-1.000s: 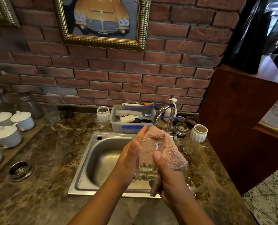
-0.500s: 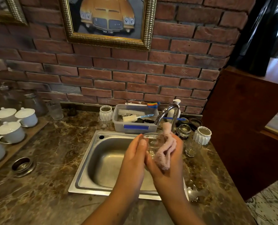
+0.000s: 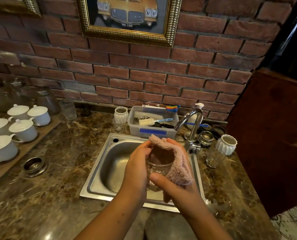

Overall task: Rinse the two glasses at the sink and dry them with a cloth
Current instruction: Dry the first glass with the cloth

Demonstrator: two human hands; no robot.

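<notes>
I hold a clear glass (image 3: 159, 168) over the steel sink (image 3: 99, 170). My left hand (image 3: 137, 168) wraps its left side. A pink cloth (image 3: 176, 163) is pushed down into the glass's mouth and drapes over its right side, gripped by my right hand (image 3: 172, 185), whose thumb presses the front of the glass. A second clear glass (image 3: 213, 157) stands on the counter to the right of the sink, apart from both hands. The tap (image 3: 190, 125) arches just behind the hands; no water runs from it.
A grey tub (image 3: 153, 132) with brushes sits behind the sink beside white ribbed cups (image 3: 121, 114) (image 3: 226, 144). White lidded cups (image 3: 23, 129) stand on a wooden tray at left. A metal ring (image 3: 34, 164) is set in the marble counter. A brown cabinet (image 3: 274, 135) rises at right.
The cloth, bunched and hanging from my right hand half a second ago, is now spread over and into the glass. The glass has turned between my hands.
</notes>
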